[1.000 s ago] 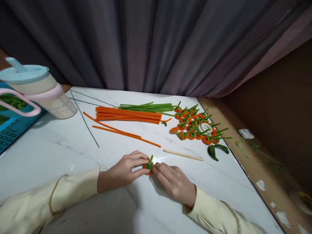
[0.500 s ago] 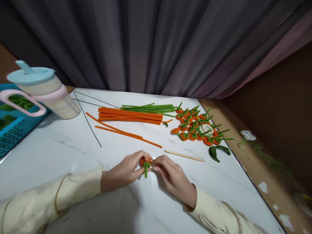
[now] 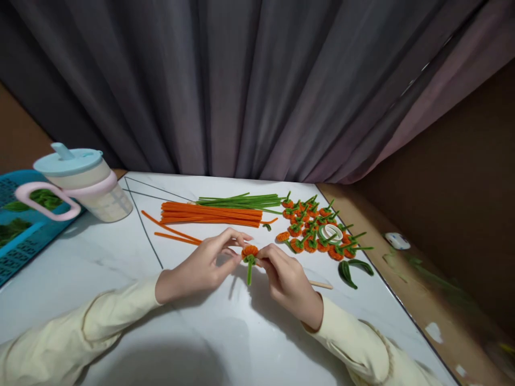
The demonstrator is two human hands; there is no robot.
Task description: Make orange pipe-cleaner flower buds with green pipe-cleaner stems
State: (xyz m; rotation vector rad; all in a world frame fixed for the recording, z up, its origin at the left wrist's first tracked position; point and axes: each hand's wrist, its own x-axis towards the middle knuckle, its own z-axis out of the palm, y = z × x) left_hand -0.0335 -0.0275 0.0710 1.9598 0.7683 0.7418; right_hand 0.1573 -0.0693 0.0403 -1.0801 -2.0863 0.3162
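A small orange pumpkin with a green stem (image 3: 250,251), made of fuzzy pipe cleaner, is held up between my two hands above the table. My left hand (image 3: 209,260) has its thumb and a finger at the pumpkin's left side, and its index finger is raised over the top. On the right side, my right hand (image 3: 287,276) pinches the pumpkin's edge between thumb and fingertips. The stem hangs down toward me. Behind my right hand, a thin wooden stick (image 3: 322,284) is partly hidden.
Orange pipe cleaners (image 3: 211,214) and green ones (image 3: 241,201) lie behind my hands. Several finished pumpkins (image 3: 298,229) sit at right, with a white tape roll (image 3: 332,232) and dark green curled pieces (image 3: 348,274). At left stand a lidded cup (image 3: 96,187) and a blue basket (image 3: 44,236).
The view has tilted up, so the table items sit lower. The pumpkin has been raised and turned to show more orange. My left index finger has lifted off it.
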